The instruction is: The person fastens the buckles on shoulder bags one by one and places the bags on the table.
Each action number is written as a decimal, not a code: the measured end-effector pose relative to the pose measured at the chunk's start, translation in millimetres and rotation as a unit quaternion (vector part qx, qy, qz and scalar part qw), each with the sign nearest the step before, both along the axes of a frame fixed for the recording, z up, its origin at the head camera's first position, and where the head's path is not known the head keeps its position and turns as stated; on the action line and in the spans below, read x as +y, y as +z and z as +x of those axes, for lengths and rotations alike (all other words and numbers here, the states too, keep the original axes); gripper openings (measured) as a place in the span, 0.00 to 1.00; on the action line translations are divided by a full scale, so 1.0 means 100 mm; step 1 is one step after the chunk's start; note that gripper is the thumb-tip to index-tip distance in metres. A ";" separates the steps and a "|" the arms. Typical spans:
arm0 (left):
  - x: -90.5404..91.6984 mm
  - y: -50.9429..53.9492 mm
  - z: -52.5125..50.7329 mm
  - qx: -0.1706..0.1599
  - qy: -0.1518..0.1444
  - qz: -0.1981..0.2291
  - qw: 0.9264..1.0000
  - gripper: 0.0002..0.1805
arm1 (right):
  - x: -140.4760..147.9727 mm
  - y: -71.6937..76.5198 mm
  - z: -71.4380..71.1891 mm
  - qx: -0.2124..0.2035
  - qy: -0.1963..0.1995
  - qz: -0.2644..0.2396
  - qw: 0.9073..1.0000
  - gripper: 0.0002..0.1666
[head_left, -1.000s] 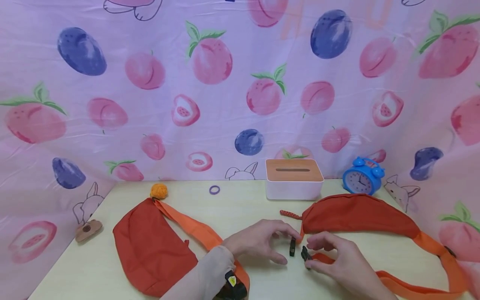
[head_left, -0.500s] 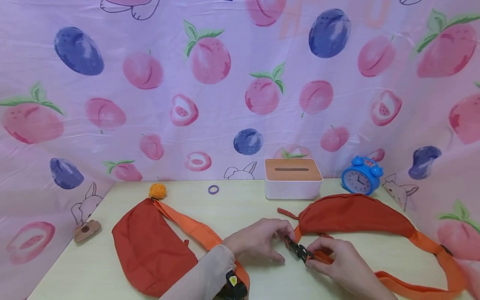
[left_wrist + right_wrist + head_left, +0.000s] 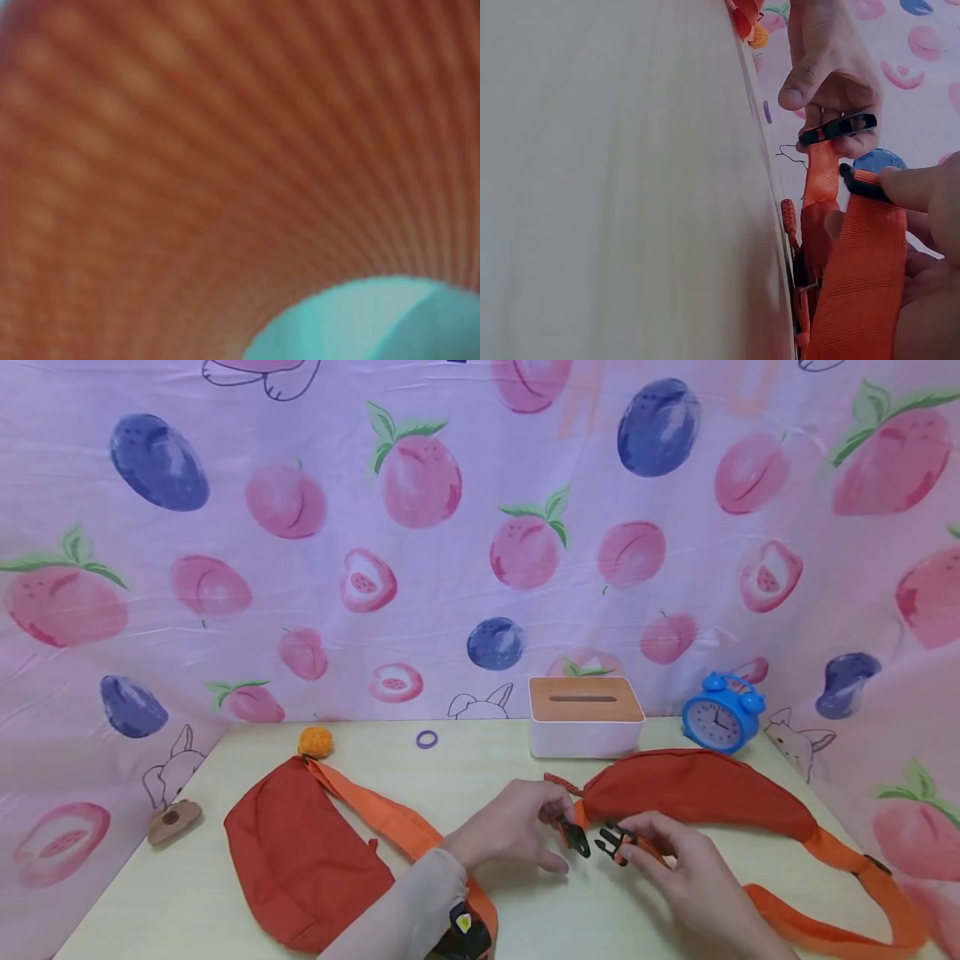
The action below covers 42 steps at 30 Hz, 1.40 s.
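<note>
A red-orange waist bag lies on the right of the table, its orange strap looping toward the front. My left hand holds the black socket half of its buckle on curled fingers, thumb standing apart. With thumb and fingers my right hand pinches the pronged buckle half. The two halves face each other, a small gap between them. In the right wrist view orange webbing runs from the pronged half past my right fingers. Blurred red-orange fabric fills most of the left wrist view.
A second red bag with an orange strap lies left, partly under my left forearm. Behind stand a tissue box and a blue alarm clock. A purple ring, an orange ball and a brown object lie farther left.
The buckle halves were apart, then met end to end half a second ago, and are apart again now. Both hands have risen slightly, and the waist bag has shifted a little left.
</note>
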<state>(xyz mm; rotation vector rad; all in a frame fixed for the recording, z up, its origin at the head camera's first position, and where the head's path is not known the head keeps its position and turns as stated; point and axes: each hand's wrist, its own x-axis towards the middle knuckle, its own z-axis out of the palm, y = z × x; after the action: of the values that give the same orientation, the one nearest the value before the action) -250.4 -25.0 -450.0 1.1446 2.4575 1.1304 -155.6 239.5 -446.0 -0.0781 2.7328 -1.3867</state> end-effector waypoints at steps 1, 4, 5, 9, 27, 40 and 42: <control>-0.01 0.01 0.00 0.006 0.002 0.010 1.000 0.26 | 0.00 0.01 0.00 0.003 -0.001 -0.007 1.000 0.16; -0.05 0.04 0.02 0.020 0.018 0.034 0.999 0.26 | -0.01 0.06 -0.01 0.013 -0.008 -0.020 1.000 0.17; -0.07 0.06 0.03 0.021 0.026 0.043 0.999 0.26 | -0.01 0.08 -0.02 0.020 -0.009 -0.022 1.000 0.17; -0.14 0.13 0.06 0.049 0.068 0.071 0.994 0.24 | -0.02 0.15 -0.05 0.079 -0.009 -0.025 0.997 0.21; -0.40 0.20 0.15 0.032 0.097 0.170 0.980 0.30 | -0.15 0.39 -0.21 0.192 0.011 -0.073 0.979 0.20; -0.40 0.17 0.13 0.031 0.113 0.174 0.978 0.30 | -0.18 0.37 -0.20 0.188 0.024 -0.050 0.981 0.34; -0.40 0.17 0.13 0.030 0.114 0.172 0.978 0.30 | -0.18 0.36 -0.20 0.186 0.032 -0.053 0.981 0.35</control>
<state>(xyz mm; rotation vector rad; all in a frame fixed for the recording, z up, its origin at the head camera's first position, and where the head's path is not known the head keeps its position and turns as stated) -237.6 -65.0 -433.3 1.0075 2.5583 1.6631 -175.4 222.0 -410.4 -0.4733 2.9051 -1.6451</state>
